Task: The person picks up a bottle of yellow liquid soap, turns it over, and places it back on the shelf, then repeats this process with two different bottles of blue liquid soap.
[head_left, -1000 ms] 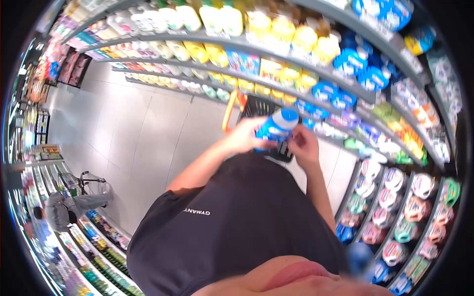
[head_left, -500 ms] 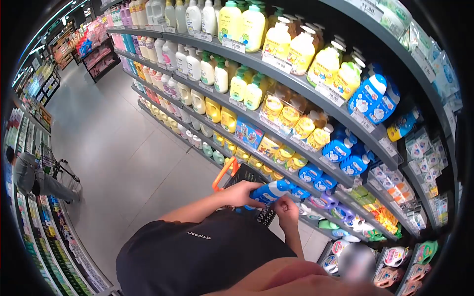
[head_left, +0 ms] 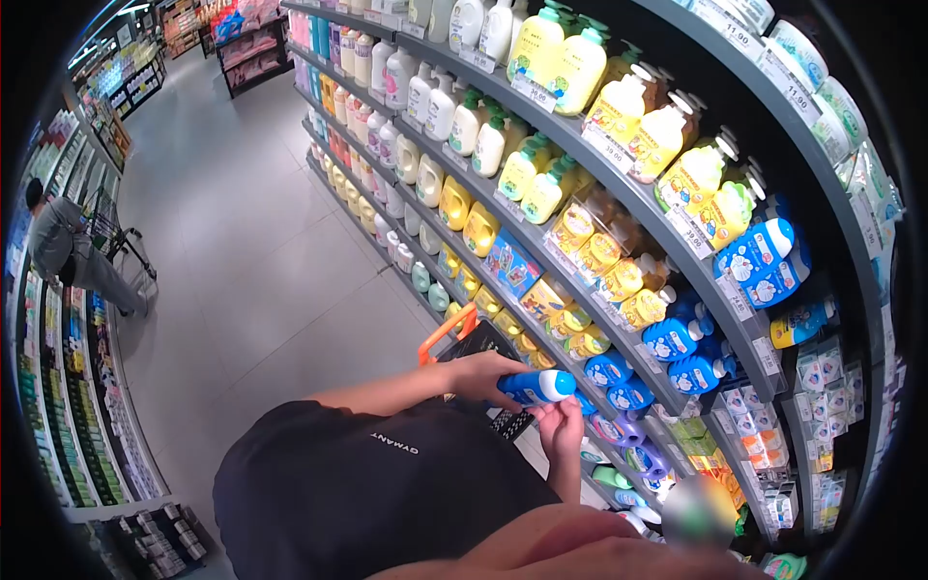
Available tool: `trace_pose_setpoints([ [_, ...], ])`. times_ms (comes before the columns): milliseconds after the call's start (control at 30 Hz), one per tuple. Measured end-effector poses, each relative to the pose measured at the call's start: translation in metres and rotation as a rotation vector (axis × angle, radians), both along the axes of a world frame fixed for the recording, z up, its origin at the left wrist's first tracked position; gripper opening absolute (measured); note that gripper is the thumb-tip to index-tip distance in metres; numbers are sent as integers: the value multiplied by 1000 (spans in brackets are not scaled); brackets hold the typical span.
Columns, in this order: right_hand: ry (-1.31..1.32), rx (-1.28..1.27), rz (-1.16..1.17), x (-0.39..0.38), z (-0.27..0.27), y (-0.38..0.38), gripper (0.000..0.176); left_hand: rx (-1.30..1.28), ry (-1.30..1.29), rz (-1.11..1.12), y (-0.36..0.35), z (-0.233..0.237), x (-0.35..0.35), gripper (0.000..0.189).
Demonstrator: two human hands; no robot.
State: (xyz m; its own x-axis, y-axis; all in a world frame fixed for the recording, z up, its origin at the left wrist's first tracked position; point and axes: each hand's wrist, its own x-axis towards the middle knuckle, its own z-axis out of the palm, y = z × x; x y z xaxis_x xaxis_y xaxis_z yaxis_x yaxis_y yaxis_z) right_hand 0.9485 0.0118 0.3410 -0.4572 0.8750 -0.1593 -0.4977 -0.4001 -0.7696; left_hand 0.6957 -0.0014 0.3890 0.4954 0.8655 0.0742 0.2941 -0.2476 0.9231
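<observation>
My left hand [head_left: 483, 375], at the end of the arm coming from the left, is wrapped round a blue bottle [head_left: 522, 388]. The bottle lies tilted, its white and blue cap end pointing right. Just below that end is my right hand [head_left: 561, 425], fingers up, slightly bent and apart. Whether its fingertips touch the bottle I cannot tell. Behind my left hand is a dark basket or cart with an orange handle [head_left: 447, 333], partly hidden by my arm and the bottle.
Curved shelves [head_left: 570, 130] of pump bottles and packs run along the right. Blue bottles [head_left: 759, 263] stand on them. A tiled aisle [head_left: 232, 242] lies at left. There, a person in grey [head_left: 63, 237] stands by a cart [head_left: 126, 246], near other shelves.
The view has shifted, so shelves appear lower and further right. The bottle has turned, its cap end now nearer the camera. My right hand's fingers have opened out from a closed pose.
</observation>
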Motion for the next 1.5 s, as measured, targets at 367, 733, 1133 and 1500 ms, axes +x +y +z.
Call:
trace_pose_setpoints([
  [367, -13, -237, 175, 3, -1, 4, 36, -26, -69, 16, -1, -11, -4, 58],
  [733, 3, -373, 64, 4, -13, -2, 25, 134, 46, -75, 9, -18, 0, 54],
  [1133, 57, -339, 55, 5, -2, -5, 20, 134, 129, -195, 29, -17, -5, 63],
  [1500, -53, -353, 366, 11, 28, -1, 57, 154, 153, -192, 33, -13, -13, 51],
])
